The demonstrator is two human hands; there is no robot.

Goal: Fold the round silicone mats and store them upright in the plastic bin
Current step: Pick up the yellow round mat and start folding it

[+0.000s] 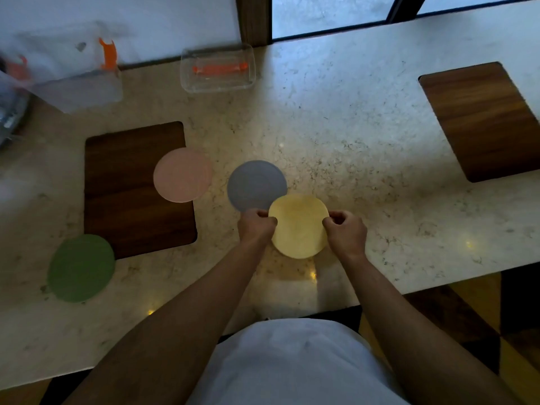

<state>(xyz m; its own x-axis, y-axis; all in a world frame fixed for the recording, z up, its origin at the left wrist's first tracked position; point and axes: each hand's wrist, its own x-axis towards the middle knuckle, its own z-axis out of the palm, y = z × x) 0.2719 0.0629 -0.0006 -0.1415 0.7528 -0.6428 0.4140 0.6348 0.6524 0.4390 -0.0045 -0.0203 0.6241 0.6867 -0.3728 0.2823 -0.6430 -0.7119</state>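
Observation:
A yellow round mat (298,228) lies flat near the table's front edge, overlapping a grey mat (254,185) behind it. My left hand (255,226) pinches the yellow mat's left rim and my right hand (346,230) pinches its right rim. A pink mat (182,174) rests half on a dark wooden board (128,217). A green mat (81,268) lies at the front left. A clear plastic bin with an orange clip (217,68) stands at the back, near the wall.
A larger clear lidded container with orange latches (76,74) sits at the back left, blurred. A second wooden board (482,118) lies at the right. The marble table (350,127) ends in front of me; a window runs behind it.

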